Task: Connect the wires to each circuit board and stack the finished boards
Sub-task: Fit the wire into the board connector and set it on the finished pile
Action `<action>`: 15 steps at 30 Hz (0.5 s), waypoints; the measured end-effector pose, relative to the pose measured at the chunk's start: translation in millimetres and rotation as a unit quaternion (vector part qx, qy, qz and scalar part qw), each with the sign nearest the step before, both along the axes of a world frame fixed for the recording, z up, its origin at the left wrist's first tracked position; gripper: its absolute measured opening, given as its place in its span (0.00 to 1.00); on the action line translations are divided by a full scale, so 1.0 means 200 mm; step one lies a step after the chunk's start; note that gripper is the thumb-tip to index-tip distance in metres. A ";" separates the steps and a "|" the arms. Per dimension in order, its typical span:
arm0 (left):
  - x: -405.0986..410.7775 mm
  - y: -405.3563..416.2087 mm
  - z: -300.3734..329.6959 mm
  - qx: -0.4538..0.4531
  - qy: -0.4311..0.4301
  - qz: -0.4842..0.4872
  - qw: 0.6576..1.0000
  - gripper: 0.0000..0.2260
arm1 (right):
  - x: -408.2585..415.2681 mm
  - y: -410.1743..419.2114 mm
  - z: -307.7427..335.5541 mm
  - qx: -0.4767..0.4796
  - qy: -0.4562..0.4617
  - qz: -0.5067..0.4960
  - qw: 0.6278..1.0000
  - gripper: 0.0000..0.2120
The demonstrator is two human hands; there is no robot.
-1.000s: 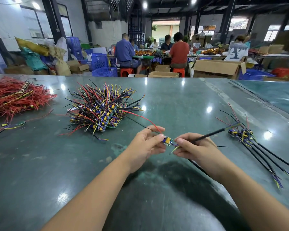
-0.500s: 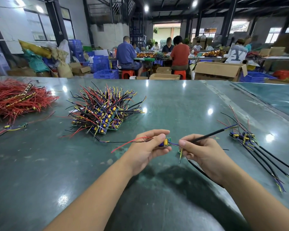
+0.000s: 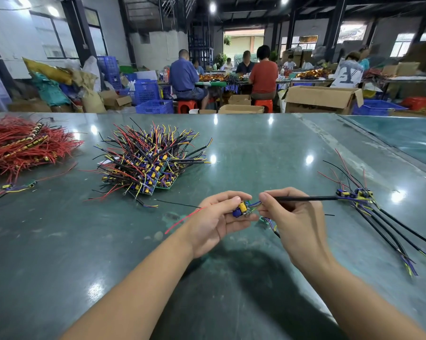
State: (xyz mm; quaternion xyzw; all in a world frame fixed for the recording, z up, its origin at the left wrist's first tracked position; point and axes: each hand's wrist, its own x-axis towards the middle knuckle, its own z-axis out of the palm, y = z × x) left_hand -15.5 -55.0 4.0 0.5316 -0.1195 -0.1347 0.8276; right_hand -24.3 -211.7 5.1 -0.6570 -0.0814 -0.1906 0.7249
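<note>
While your left hand (image 3: 215,218) pinches one circuit board (image 3: 242,210) above the near tabletop (image 3: 256,155), your right hand (image 3: 295,214) pinches its black cable (image 3: 307,198); stacked boards (image 3: 148,165) lie far left.

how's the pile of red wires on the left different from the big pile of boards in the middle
The red wire pile is nearly one colour; the board pile mixes black, red, yellow and purple wires. The red wire pile lies flatter; the board pile bristles upward. Both sit untouched on the green table.
</note>
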 end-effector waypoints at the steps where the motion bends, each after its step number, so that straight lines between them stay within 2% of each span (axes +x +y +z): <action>1: 0.00 0.00 0.00 0.001 -0.007 0.002 1.000 0.07 | 0.00 0.00 0.00 -0.001 -0.001 -0.005 1.000 0.04; 5: 0.01 -0.02 -0.03 0.034 -0.031 0.053 0.998 0.08 | 0.00 0.00 -0.01 0.031 0.037 0.012 0.999 0.04; 8: 0.01 -0.02 -0.03 0.032 -0.028 0.068 0.997 0.09 | 0.01 0.01 0.00 0.132 0.097 0.052 0.985 0.03; 11: 0.02 -0.01 -0.02 0.012 -0.013 0.073 0.997 0.09 | 0.02 0.01 0.01 0.228 0.148 0.109 0.956 0.01; 15: 0.02 0.00 -0.01 -0.024 0.008 0.093 0.995 0.09 | 0.02 -0.02 0.02 0.225 0.173 0.169 0.944 0.08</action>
